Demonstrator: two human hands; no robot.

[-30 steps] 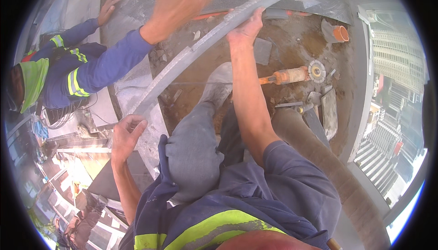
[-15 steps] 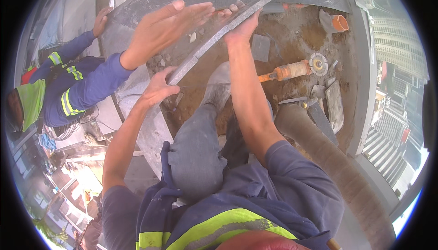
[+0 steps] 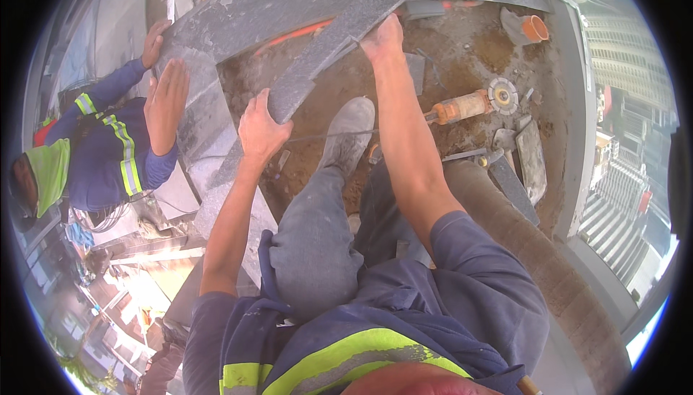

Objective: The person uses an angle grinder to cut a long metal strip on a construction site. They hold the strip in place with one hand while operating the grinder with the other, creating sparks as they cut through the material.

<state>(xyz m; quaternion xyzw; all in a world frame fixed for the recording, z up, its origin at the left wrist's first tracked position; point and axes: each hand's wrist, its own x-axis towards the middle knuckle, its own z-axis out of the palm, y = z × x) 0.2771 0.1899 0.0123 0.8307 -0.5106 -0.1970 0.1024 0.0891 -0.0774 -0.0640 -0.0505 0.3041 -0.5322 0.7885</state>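
Observation:
A long, narrow grey stone slab (image 3: 312, 69) slants from near my left knee up toward the far edge, its broad face now showing. My left hand (image 3: 263, 129) grips its near left end, fingers over the top and thumb at the edge. Farther along, my right hand (image 3: 384, 38) is closed on the slab's right edge. Beneath it lies bare brown soil, with my dusty left shoe (image 3: 349, 122) planted there. Wider grey slabs (image 3: 253, 9) line the far side, where the held slab's far end overlaps them; whether they touch cannot be told.
A co-worker (image 3: 101, 142) crouches at the left, one open hand (image 3: 166, 99) raised. On the soil to the right lies an orange angle grinder (image 3: 460, 108) with a segmented disc, near stone offcuts (image 3: 531, 163) and an orange pipe end (image 3: 535, 29). A thin cable (image 3: 317, 137) crosses my shoe.
The slab has tipped from standing on edge to lying flatter, its broad face turned up. The co-worker's hand has drawn back left, away from the slab. Both my hands keep their grip.

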